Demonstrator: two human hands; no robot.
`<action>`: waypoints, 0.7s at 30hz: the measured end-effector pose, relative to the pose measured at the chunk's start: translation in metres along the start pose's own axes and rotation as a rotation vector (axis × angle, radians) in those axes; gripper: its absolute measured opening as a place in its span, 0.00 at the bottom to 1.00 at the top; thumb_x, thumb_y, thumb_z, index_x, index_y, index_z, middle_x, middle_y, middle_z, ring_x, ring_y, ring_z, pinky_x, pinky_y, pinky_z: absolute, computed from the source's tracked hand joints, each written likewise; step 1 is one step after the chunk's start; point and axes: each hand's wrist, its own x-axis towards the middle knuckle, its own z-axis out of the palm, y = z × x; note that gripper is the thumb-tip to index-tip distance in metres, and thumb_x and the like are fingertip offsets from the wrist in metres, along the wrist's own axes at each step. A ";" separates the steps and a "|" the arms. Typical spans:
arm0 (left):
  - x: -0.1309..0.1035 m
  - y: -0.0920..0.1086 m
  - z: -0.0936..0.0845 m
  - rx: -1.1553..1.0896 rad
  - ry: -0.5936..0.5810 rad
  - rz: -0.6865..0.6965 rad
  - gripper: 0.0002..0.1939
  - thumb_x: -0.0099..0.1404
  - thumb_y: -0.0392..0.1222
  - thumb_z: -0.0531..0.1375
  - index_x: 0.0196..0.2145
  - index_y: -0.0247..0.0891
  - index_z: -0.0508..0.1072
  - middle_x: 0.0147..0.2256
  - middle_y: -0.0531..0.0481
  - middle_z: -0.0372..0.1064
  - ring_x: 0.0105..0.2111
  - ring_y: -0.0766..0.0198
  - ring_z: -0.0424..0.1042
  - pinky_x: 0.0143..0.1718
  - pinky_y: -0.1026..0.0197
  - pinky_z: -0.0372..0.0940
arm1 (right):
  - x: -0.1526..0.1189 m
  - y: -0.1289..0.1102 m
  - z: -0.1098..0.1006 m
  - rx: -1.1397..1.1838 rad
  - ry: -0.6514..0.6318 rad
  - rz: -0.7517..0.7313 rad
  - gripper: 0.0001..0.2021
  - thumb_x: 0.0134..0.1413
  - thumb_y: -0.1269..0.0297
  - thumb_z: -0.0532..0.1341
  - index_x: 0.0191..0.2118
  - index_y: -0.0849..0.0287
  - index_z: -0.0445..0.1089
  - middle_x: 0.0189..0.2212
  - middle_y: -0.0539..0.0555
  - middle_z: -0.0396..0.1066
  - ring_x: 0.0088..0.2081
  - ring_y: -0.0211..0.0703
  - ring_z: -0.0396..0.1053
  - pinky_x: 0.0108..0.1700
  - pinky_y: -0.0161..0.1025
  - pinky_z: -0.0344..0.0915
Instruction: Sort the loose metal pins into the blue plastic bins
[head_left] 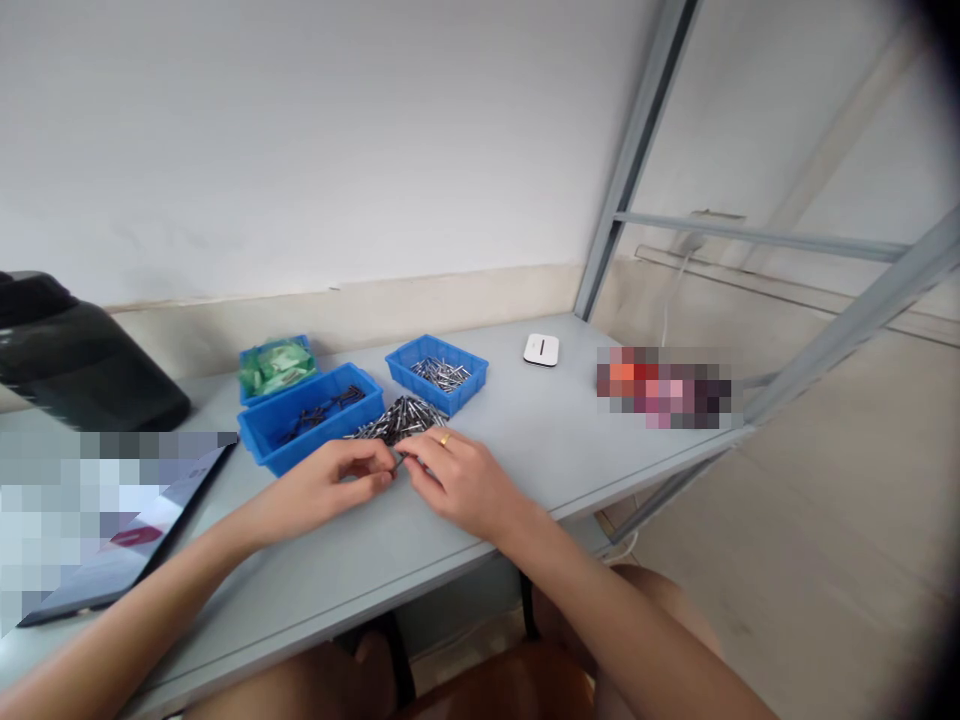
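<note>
My left hand and my right hand meet over the grey table, fingertips close together. Between them is a small dark pin, pinched by the fingers of both hands. Just behind the fingers lies a loose pile of metal pins, partly hidden by my hands. A blue bin left of the pile holds dark screw-like pieces. Behind the pile to the right, a smaller blue tray contains silvery pins.
A third blue bin with a green bag stands by the wall. At the left are a dark bottle and a tablet-like screen. A white device lies back right, near a metal frame and a blurred item.
</note>
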 end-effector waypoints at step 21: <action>0.003 -0.003 -0.002 0.053 0.166 0.007 0.14 0.67 0.51 0.53 0.38 0.39 0.72 0.35 0.52 0.72 0.35 0.62 0.69 0.37 0.62 0.65 | 0.001 -0.001 -0.002 0.022 -0.024 0.044 0.09 0.64 0.66 0.51 0.44 0.60 0.66 0.39 0.56 0.70 0.42 0.42 0.67 0.47 0.38 0.64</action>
